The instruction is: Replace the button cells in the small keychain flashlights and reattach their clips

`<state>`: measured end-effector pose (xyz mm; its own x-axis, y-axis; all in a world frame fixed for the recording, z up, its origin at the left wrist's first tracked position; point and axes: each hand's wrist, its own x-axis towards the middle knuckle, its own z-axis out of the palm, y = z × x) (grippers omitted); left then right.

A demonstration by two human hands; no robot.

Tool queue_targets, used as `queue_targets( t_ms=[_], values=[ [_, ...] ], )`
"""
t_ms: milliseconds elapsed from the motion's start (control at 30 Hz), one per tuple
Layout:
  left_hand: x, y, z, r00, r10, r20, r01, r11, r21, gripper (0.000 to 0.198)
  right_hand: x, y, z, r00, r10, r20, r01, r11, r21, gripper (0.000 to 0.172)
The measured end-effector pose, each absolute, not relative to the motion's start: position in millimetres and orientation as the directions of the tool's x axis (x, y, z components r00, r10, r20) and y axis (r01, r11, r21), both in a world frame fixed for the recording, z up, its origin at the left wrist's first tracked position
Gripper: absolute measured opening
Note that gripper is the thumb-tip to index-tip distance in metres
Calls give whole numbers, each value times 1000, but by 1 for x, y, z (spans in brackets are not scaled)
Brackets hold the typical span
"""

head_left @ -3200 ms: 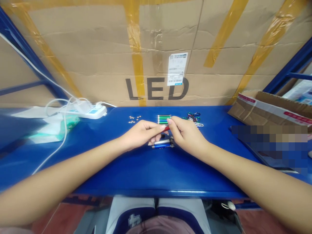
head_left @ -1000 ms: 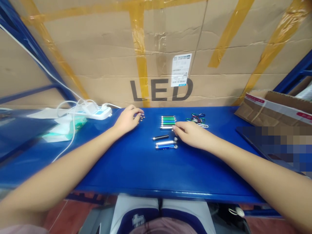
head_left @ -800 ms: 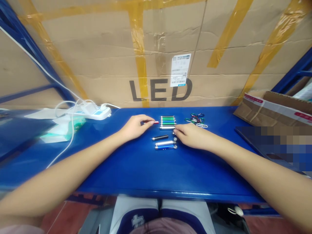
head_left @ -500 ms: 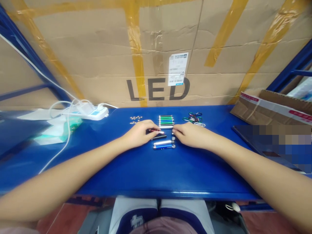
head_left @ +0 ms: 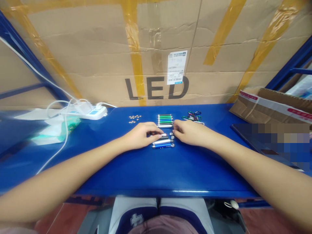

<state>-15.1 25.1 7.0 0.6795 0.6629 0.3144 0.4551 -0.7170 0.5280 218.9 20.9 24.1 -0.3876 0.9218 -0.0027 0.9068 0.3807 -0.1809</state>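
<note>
My left hand (head_left: 138,135) has its thumb and fingers closed around a red pen-sized metal tube, which its fingertips partly hide. Under that hand lie a black tube (head_left: 164,138), a silver tube (head_left: 159,142) and a blue tube (head_left: 161,146). Small round silver caps (head_left: 172,137) sit at the right ends of these tubes. Just right of them, my right hand (head_left: 188,132) holds its thumb and fingers together; whatever is between them is too small to make out. Behind both hands is a neat row of green, blue and silver tubes (head_left: 165,119).
Several button cells (head_left: 135,117) are spread at the back left, and a heap of carabiners (head_left: 193,115) lies at the back right. A power strip (head_left: 96,113) with white cables is on the left. An open cardboard box (head_left: 270,105) stands right, before a large LED carton (head_left: 97,65).
My left hand has lowered the red tube closer to the black one and now covers more of it. My right hand has barely moved. The view has shifted slightly.
</note>
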Motion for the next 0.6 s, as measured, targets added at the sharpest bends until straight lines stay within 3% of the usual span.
queue_targets(
  t_ms=[233,367,533,600],
  values=[
    [-9,21,6,669,651,359,410,-726,552,28,221,26,19,-373,924,81,892,382,-244,26],
    [-13,22,8,676,634,375,421,-751,509,29,221,28,17,-420,903,89,871,429,-240,21],
    [-22,29,6,778,563,279,419,-795,438,62,221,29,17,-439,894,88,861,447,-243,13],
    [-24,32,5,789,556,262,413,-795,443,65,220,29,17,-438,896,77,862,443,-245,12]
  ],
)
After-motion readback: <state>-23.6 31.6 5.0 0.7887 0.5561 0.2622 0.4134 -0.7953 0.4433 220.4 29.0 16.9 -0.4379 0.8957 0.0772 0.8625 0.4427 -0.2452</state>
